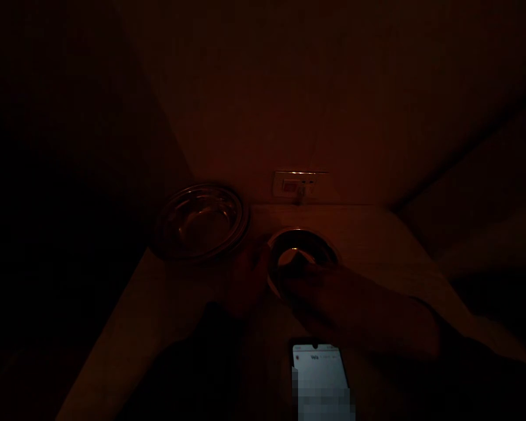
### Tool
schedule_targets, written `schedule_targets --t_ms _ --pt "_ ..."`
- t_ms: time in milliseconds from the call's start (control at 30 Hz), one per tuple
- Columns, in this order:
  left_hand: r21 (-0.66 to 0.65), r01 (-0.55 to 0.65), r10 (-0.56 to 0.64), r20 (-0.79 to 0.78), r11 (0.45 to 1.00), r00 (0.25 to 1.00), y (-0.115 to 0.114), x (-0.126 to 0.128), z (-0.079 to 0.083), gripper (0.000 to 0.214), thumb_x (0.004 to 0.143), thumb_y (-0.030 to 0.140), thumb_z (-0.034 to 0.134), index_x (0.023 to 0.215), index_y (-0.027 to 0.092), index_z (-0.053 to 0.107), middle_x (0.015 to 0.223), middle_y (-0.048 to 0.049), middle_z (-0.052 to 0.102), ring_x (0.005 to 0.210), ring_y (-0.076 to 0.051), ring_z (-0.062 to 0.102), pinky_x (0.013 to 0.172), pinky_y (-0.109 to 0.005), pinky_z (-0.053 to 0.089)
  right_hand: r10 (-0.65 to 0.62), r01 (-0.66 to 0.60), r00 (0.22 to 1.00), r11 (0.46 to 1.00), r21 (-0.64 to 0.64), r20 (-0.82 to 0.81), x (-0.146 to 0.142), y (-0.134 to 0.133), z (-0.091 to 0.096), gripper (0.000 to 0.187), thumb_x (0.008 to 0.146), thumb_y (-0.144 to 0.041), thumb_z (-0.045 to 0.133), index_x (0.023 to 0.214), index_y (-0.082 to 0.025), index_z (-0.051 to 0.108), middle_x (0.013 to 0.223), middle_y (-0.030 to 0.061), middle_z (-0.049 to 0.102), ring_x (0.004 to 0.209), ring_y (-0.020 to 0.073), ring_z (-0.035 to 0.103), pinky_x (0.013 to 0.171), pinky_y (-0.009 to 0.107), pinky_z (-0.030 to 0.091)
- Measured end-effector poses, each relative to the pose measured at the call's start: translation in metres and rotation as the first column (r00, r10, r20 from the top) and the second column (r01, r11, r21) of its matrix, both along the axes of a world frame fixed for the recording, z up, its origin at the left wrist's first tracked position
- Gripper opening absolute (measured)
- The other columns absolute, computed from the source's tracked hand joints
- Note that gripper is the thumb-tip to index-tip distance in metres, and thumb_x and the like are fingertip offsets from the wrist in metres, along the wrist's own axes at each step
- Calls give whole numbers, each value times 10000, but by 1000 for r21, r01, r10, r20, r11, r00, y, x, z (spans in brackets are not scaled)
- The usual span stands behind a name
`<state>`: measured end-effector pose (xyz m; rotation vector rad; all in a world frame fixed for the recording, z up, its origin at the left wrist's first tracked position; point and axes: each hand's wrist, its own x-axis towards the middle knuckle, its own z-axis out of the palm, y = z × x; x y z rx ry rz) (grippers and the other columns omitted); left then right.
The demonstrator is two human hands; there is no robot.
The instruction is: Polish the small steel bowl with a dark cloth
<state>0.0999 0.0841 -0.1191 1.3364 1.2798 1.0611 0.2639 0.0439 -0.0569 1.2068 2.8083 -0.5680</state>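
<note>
The scene is very dark. A small steel bowl [304, 245] stands on a pale counter [368, 234]. My left hand [245, 280] curls against the bowl's left rim. My right hand [328, 286] reaches in from the right, its fingers lying over the bowl's near edge and inside it. Whether anything lies in the bowl or under the fingers is hidden by the dark. A larger steel plate [201, 222] rests to the left of the bowl, near the wall.
A lit phone [319, 374] lies screen-up at the counter's near edge, just below my right hand. A wall socket plate [298, 184] sits on the wall behind the bowl. The left side is black shadow.
</note>
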Motion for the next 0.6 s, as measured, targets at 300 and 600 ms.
schedule_targets --t_ms 300,600 --pt "5 13 -13 0 1000 1000 0 3 3 324 857 264 440 1092 133 621 1102 -78 684 1006 -186 629 885 -304 485 -1 -1 999 1000 -27 -54 1 -1 -1 322 863 -277 472 1153 -158 547 1070 131 617 992 256 562 865 413 422" --pt "-31 -10 10 11 999 1000 0 0 1 327 840 293 482 1089 152 640 1111 -68 684 1015 -200 631 888 -319 488 7 -7 1000 999 -32 -9 3 -1 2 285 835 -265 498 1093 -174 577 1030 112 631 922 246 582 830 400 428"
